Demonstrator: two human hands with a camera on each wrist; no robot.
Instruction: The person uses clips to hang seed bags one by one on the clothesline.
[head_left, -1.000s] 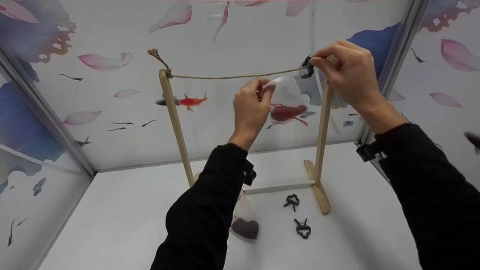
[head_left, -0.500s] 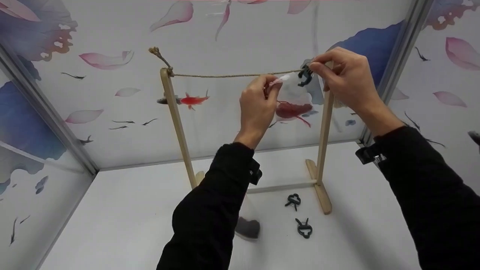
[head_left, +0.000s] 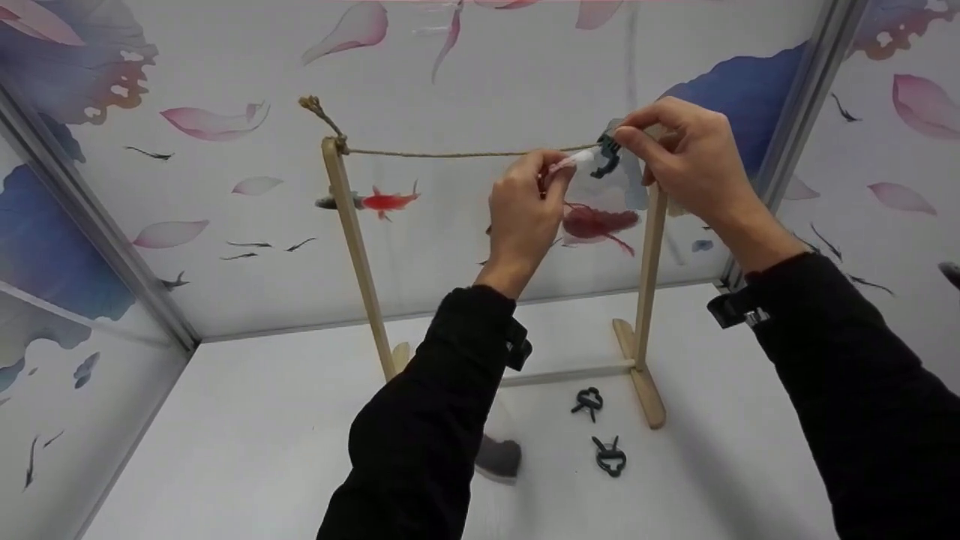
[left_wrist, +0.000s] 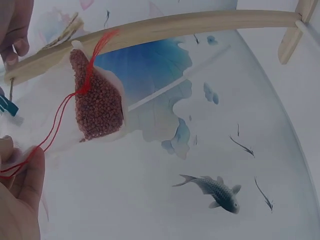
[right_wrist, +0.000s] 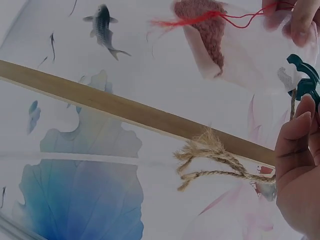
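Our left hand (head_left: 525, 214) has thumb and fingertips together, pinching the gathered edge of a sheer bag (head_left: 600, 223) just below the rope (head_left: 442, 154). From that pinch the bag stretches rightward, its long axis slanting down to the dark red contents at the far end; red cords run beside our fingers. Just right of the pinched edge, at the rope, sits a dark green clip (head_left: 606, 156), one curved arm hanging below the line; whether it touches the bag, we cannot tell. Farthest right, our right hand (head_left: 686, 150) pinches the clip.
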